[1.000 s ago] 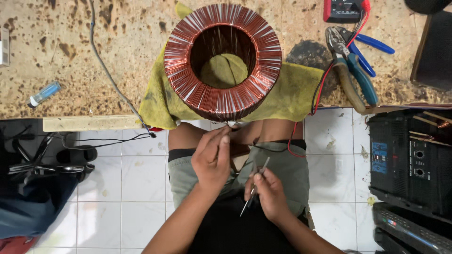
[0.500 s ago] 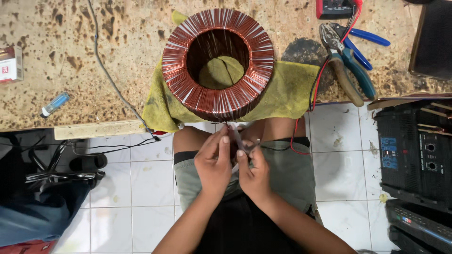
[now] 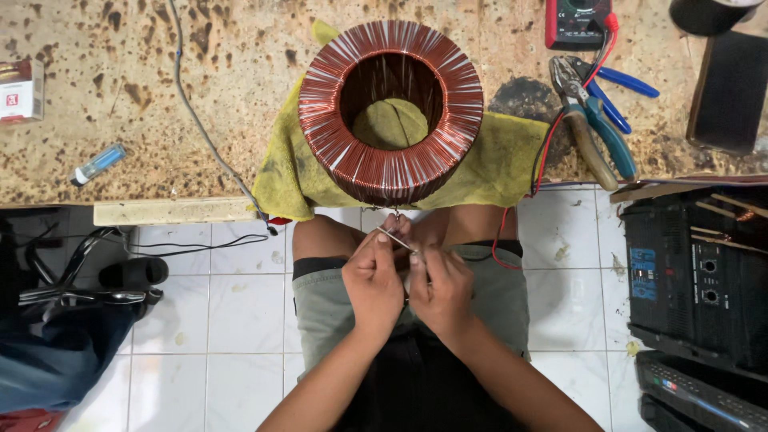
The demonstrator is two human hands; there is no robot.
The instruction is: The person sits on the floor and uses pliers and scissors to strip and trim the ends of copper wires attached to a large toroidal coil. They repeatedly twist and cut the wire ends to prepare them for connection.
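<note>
1. Two hands meet over the lap: left hand and right hand, fingers clamped together on a thin wire.
2. The wire rises from the fingers toward the coil.
3. The coil sits above them on a yellow cloth on the surface.
4. Pliers lie up right of the fingers.

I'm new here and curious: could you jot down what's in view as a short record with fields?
Left hand: pinching a thin wire, fingers closed
Right hand: closed on the same wire, touching the left
Coil: large copper-wound ring on a yellow cloth
Bench: speckled top with pliers, red meter, lighter
Floor: white tiles
</note>
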